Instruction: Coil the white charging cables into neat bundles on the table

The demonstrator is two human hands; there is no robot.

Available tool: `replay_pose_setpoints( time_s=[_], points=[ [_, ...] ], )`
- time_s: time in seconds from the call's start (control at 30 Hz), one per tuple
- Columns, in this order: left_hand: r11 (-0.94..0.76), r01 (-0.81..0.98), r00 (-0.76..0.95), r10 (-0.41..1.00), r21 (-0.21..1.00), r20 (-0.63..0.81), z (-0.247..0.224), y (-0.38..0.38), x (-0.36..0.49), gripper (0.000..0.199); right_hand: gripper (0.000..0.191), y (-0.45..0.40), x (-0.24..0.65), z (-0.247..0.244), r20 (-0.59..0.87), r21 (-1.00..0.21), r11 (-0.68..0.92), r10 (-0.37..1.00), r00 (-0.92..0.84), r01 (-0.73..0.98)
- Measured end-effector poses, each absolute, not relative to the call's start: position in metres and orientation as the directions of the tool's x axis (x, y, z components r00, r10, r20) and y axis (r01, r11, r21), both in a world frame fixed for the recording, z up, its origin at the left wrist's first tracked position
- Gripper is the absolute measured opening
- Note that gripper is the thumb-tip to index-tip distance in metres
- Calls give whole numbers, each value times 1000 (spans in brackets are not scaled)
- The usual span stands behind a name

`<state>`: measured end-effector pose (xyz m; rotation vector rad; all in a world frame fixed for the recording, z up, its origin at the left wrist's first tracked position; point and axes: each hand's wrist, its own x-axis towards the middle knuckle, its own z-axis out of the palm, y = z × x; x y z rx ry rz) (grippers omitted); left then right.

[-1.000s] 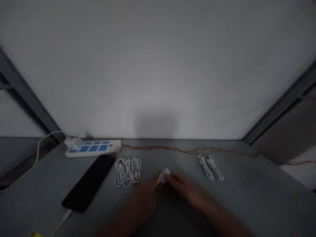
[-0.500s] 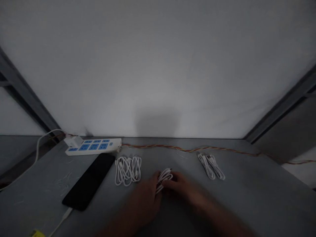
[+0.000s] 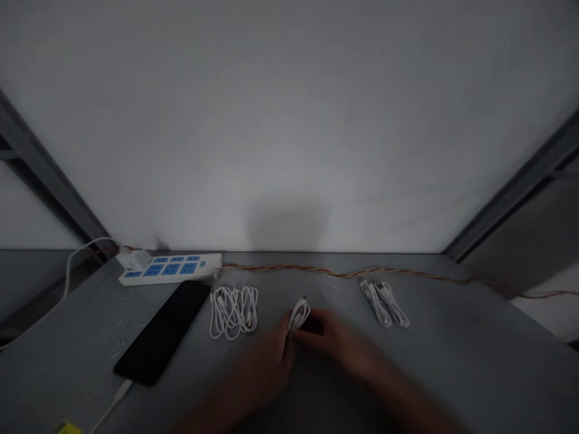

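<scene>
A coiled white cable (image 3: 299,314) stands up between my hands at the front middle of the grey table. My left hand (image 3: 274,352) is closed around its lower left side. From the right, the fingers of my right hand (image 3: 332,337) are bent in against the coil, thumb and forefinger at its edge. The cable's lower part is hidden in the hands. Left of them lies a group of coiled white cables (image 3: 234,311), and farther right two more coiled cables (image 3: 384,303) lie side by side.
At the left, a black phone (image 3: 163,331) lies with a white cord plugged in. Behind it a white power strip (image 3: 172,269) with blue sockets holds a white charger (image 3: 134,259). Twisted wires (image 3: 344,275) run along the back wall. Something yellow (image 3: 67,428) shows at the lower left edge.
The coil in my hands has turned more upright and shows a narrower loop. My right hand's fingers have shifted lower along its side. The other things lie as before.
</scene>
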<state>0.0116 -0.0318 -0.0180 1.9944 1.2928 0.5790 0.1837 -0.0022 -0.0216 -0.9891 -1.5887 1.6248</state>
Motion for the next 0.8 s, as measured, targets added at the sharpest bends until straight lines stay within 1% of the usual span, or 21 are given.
replay_pose_setpoints(
  time_s=[0.17, 0.3, 0.43, 0.57, 0.67, 0.73, 0.8],
  points=[
    [-264, 632, 338, 940, 729, 46, -26, -34, 14, 56, 37, -4, 179, -17, -29, -1000, -23, 870, -492, 18],
    [-306, 620, 366, 927, 722, 78, -25, -33, 14, 53, 35, -7, 178, -6, -50, -999, -48, 874, -484, 18],
    [-271, 664, 358, 933, 697, 22, -22, -31, 13, 53, 35, -10, 178, -1, -68, -998, -65, 887, -456, 22],
    [-232, 709, 343, 939, 666, -39, -17, -29, 14, 55, 42, -9, 174, -10, -85, -996, -61, 908, -410, 71],
    [-211, 777, 332, 938, 593, -102, -15, -27, 16, 58, 45, -6, 171, -18, -83, -993, -46, 923, -376, 107],
    [-205, 824, 325, 934, 528, -145, -16, -26, 17, 59, 42, -5, 171, -20, -94, -993, -58, 914, -394, 100],
    [-210, 842, 325, 933, 498, -156, -18, -26, 17, 58, 38, -4, 172, -20, -110, -993, -79, 900, -421, 91]
  ],
)
